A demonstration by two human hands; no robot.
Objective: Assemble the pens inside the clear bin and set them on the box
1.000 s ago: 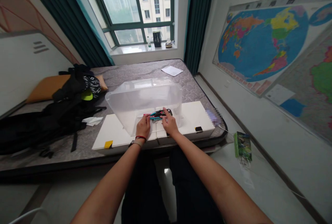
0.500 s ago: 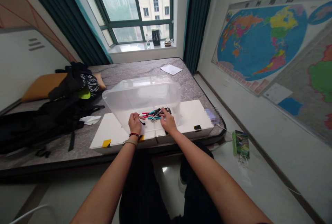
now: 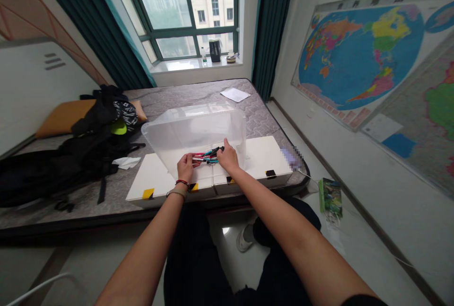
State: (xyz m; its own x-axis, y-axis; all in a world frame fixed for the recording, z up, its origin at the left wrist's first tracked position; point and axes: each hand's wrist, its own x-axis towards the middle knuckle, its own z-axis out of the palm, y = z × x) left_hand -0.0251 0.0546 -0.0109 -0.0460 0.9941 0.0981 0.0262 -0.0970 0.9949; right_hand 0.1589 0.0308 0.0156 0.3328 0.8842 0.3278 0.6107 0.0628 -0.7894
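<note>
Several pens [image 3: 206, 156], with red, black, teal and white barrels, lie in a bunch between my two hands. My left hand [image 3: 185, 168] is closed around their left ends. At the other end, my right hand [image 3: 228, 158] has its fingers curled on the bunch, thumb pointing up. Which pens each hand touches is partly hidden by the fingers. A clear plastic bin [image 3: 198, 128] is tipped on its side with its opening toward me, and the pens are at its mouth. It rests on white boxes [image 3: 264, 154] marked with yellow and black tape.
The boxes stand at the front edge of a grey mattress [image 3: 170, 93]. Black bags [image 3: 81, 150] and a white tissue [image 3: 126, 162] lie to the left. A paper sheet [image 3: 235, 94] is farther back. A green bag [image 3: 330, 196] stands on the floor at right.
My left hand has closed on the pens' left ends. My right hand has shifted its grip, with its thumb now raised. The pens are drawn into a tighter, more aligned bunch.
</note>
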